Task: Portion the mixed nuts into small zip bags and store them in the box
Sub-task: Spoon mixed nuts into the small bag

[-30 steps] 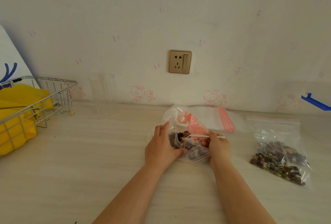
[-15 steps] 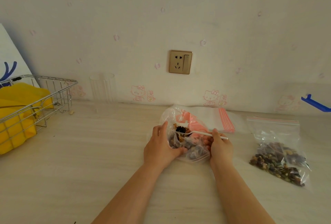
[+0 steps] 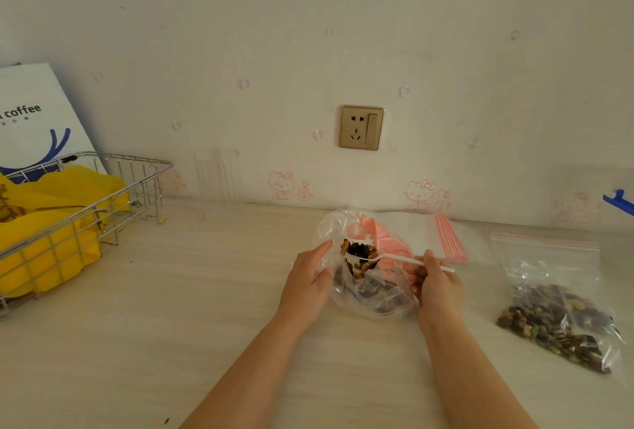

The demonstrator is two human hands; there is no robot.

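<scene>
A person portions mixed nuts at a pale wood-grain worktop (image 3: 171, 343) set against a wall papered with pink cartoon cats. The left hand (image 3: 307, 283) grips the left side of a clear plastic bag (image 3: 374, 295) of nuts lying near the middle of the worktop, thumb and fingers curled round the film to hold its mouth open. The right hand (image 3: 437, 286) pinches the handle of a white plastic spoon (image 3: 394, 258), whose bowl sits level inside the bag's mouth, heaped with dark and tan nuts (image 3: 360, 252).

Just behind the bag, against the back edge of the worktop, lies a stack of empty zip bags (image 3: 425, 233) with red-striped seals. Toward the right edge, well apart from the hands, a filled zip bag (image 3: 555, 308) lies flat, its seal toward the wall and its nuts gathered at the near end.

At the left edge stands a wire basket (image 3: 113, 202) holding something yellow, with a white paper bag (image 3: 31, 113) printed "coffee" leaning on the wall behind it. A clear ribbed tumbler (image 3: 218, 175) stands at the back edge, and a gold wall socket (image 3: 362, 127) sits above the worktop.
</scene>
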